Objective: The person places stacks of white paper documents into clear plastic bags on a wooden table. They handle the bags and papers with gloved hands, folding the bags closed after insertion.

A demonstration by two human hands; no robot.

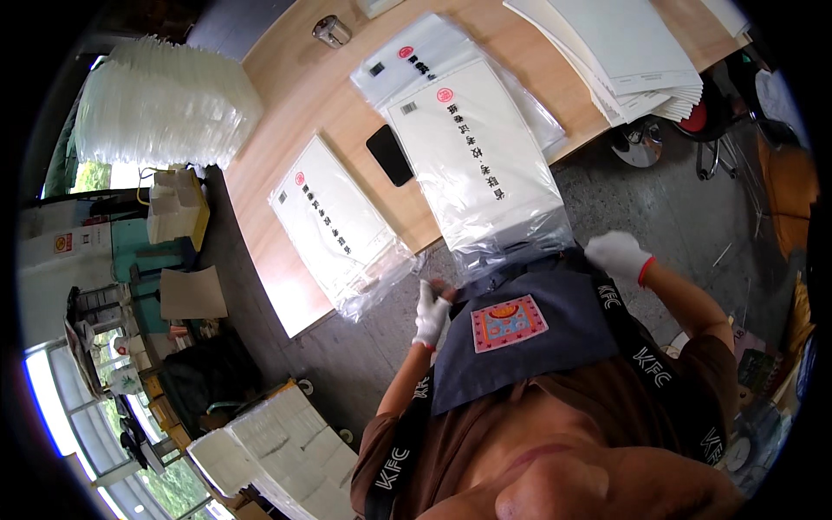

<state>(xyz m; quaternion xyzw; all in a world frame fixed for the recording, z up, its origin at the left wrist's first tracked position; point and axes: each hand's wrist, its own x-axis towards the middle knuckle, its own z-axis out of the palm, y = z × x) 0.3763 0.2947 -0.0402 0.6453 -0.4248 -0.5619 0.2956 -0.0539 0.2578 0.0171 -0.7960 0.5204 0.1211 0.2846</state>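
Note:
Just off the table's edge, my left hand (431,314) wears a white glove with bare fingertips. Its thumb and fingers are apart, beside the loose clear end of a flat plastic bag of white printed sheets (325,221). My right hand (617,254), also in a white glove, is curled up right of a thicker bagged paper stack (485,160); I see nothing in it. That stack's crumpled plastic end hangs over the edge against my blue apron (451,373). Under its far end lies another bagged pack (412,56).
A black phone (390,156) lies between the packs on the wooden table (269,251). A tall pile of clear plastic bags (165,104) stands at the far left, a metal cup (332,32) at the back. Loose white sheets (624,43) overhang the right edge. Wrapped paper blocks (277,451) stand lower left.

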